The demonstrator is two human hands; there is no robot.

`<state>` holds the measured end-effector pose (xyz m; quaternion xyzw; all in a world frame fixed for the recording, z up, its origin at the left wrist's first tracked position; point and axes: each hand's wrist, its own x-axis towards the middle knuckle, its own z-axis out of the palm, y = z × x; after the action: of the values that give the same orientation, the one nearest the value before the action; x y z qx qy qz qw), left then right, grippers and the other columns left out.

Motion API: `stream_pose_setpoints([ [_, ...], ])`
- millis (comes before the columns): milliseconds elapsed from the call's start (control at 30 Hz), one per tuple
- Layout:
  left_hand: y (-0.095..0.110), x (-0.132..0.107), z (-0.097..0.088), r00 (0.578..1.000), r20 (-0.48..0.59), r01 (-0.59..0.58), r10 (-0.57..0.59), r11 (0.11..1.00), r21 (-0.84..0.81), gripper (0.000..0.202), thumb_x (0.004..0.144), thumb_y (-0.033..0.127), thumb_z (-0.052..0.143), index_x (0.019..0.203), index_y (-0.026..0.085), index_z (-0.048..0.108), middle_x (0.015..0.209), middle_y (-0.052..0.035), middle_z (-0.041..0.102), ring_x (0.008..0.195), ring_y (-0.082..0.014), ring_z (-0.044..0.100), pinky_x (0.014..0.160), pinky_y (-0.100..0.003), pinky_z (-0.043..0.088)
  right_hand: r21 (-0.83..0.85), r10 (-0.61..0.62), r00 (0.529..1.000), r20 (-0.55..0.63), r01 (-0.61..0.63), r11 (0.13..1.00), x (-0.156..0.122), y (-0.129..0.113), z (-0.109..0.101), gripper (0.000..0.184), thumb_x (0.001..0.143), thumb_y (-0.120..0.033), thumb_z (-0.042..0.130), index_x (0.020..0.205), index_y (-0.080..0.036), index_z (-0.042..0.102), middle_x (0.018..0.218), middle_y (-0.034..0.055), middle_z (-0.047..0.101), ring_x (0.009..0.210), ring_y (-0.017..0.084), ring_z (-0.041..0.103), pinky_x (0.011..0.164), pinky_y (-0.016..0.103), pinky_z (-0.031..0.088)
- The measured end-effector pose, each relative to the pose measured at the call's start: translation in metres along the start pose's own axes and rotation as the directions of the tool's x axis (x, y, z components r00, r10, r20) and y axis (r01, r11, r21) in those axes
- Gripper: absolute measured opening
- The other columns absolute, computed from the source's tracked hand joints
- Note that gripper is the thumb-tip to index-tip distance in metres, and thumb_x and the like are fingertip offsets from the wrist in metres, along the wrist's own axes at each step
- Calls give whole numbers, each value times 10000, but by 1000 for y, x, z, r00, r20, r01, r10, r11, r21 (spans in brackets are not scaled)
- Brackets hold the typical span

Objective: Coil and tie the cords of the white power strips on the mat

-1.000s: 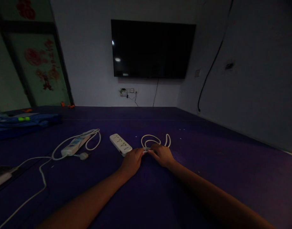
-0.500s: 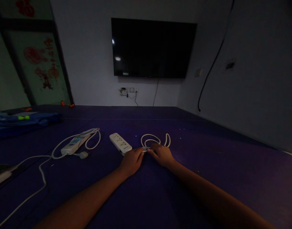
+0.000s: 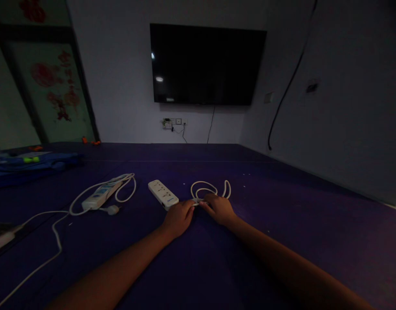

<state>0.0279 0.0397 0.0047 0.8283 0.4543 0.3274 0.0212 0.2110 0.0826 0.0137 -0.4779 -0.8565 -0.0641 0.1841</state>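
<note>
A white power strip (image 3: 163,193) lies on the purple floor, its near end beside my left hand (image 3: 179,218). My left hand's fingers are closed on a white cord (image 3: 204,182) close to that end. Just to the right, my right hand (image 3: 219,209) pinches the same cord, which is gathered between the two hands. Loops of it stand out beyond my fingers, with a narrow loop at the right. My fingers hide part of the bunched cord, and its plug cannot be made out.
Left of me lies a second power strip (image 3: 102,194) with its cord coiled over it and a plug (image 3: 113,209) beside it. Another white strip (image 3: 2,242) shows at the left edge. Blue cloth (image 3: 55,162) lies farther back. A television (image 3: 209,64) hangs on the wall.
</note>
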Motion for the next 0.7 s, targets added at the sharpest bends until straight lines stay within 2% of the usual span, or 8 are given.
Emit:
stream_pose_setpoints([
  [533, 1, 0, -2, 1000, 15, 14, -13, 1000, -10, 249, 862, 248, 370, 1034, 216, 548, 956, -34, 652, 842, -169, 602, 748, -290, 452, 5, 9, 1000, 17, -10, 1000, 0, 0, 0, 480, 884, -519, 273, 915, -175, 606, 879, 74, 636, 833, 175, 590, 651, 228, 370],
  [700, 0, 0, -1, 1000, 11, -4, 4, 1000, -7, 260, 874, 235, 342, 1038, 213, 544, 970, -41, 649, 856, -173, 602, 751, -294, 454, 44, -54, 997, -53, 56, 997, 0, -1, 0, 428, 897, -462, 287, 1032, -190, 589, 1027, 82, 614, 921, 178, 570, 717, 245, 405],
])
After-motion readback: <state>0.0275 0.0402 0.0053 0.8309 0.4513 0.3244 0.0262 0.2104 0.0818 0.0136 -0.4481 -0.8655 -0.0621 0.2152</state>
